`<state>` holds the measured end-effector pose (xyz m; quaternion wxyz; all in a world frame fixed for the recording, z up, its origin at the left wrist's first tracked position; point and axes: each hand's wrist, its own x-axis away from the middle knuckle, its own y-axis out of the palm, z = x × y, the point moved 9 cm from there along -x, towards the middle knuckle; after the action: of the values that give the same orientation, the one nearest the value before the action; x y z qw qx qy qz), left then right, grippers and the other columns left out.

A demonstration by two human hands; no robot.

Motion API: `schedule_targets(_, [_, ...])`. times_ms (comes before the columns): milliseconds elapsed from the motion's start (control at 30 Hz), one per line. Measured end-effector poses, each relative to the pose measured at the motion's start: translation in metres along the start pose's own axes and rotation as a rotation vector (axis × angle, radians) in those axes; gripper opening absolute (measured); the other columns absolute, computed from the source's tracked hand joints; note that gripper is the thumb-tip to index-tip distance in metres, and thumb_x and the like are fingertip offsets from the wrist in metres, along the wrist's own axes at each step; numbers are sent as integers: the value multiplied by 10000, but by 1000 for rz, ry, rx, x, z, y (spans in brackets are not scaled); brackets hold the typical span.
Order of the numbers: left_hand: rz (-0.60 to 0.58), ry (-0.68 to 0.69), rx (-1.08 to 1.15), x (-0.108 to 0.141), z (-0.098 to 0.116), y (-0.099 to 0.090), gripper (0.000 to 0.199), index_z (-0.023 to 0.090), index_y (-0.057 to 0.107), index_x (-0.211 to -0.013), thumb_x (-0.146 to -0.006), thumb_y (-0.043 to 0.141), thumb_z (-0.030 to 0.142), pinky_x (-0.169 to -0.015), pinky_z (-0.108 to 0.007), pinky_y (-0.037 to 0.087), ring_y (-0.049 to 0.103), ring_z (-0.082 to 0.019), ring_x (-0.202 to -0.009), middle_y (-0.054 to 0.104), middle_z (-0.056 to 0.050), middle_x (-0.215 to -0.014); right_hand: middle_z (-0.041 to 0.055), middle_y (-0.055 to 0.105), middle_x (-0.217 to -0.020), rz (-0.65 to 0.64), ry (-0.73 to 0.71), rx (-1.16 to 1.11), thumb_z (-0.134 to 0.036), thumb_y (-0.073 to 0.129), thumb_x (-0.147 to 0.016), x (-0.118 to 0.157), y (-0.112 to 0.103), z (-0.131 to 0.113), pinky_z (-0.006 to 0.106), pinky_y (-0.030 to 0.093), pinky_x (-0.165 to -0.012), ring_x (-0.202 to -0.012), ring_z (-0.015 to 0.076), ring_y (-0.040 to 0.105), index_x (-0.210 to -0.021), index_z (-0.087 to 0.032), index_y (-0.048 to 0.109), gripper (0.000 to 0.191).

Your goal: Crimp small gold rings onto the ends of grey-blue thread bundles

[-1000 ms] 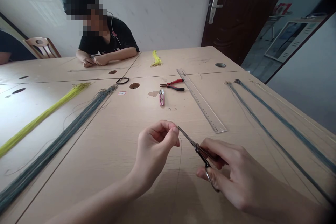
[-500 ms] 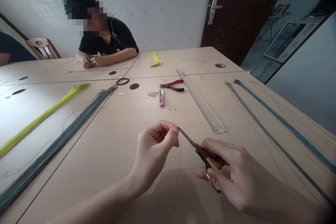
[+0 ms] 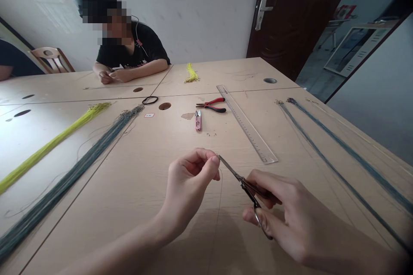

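The left hand (image 3: 193, 180) pinches a thin thread (image 3: 220, 197) that hangs over the bench (image 3: 145, 176). The right hand (image 3: 287, 212) holds scissors (image 3: 240, 179), tips right by the left one — a small slip could nick a finger.

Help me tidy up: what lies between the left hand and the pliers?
In the head view, pink snips and a few tiny bits lie between the left hand and pliers.

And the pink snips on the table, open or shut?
Open: the pink snips lie with their two blades apart at the tips.
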<state>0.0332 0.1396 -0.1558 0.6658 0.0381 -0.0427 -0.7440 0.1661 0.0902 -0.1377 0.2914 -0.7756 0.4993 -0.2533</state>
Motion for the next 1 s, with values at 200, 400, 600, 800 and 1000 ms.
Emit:
schedule_targets(200, [4, 2, -9, 0, 1, -1, 170, 167, 587, -657, -821, 592, 211, -558, -192, 386, 492, -75, -568, 528, 50, -555, -42, 403, -657, -3, -7, -130, -143, 485, -826, 1, 2, 1, 183, 454, -576, -597, 94, 467, -693, -217, 351, 202])
schedule_targets(400, [0, 9, -4, 1, 2, -2, 167, 170, 589, -672, -833, 584, 217, -567, -203, 384, 492, -80, -576, 526, 49, -557, -39, 415, -640, 30, -17, -138, -162, 506, -828, 2, 0, -1, 184, 443, -545, -565, 92, 455, -684, -214, 352, 217])
schedule_targets(600, [4, 22, 21, 0, 3, -2, 179, 171, 586, -661, -835, 574, 207, -579, -204, 396, 500, -84, -582, 528, 47, -553, -42, 374, -637, 43, 12, -145, -209, 509, -842, 1, -1, 5, 192, 368, -490, -559, 98, 401, -687, -217, 339, 230])
schedule_targets(800, [-2, 16, 0, 0, 3, -1, 174, 164, 595, -659, -822, 603, 223, -556, -191, 395, 495, -78, -570, 541, 41, -561, -48, 377, -642, 7, 20, -30, -266, 490, -859, 6, 1, 6, 219, 324, -500, -557, 96, 377, -684, -215, 303, 261])
schedule_targets(1000, [-21, 14, -27, 0, 3, 1, 168, 158, 598, -654, -814, 608, 209, -507, -168, 373, 494, -66, -549, 553, 37, -553, -55, 405, -629, -5, 31, 20, -199, 530, -807, 2, -2, 2, 218, 344, -530, -585, 102, 398, -687, -214, 350, 217])
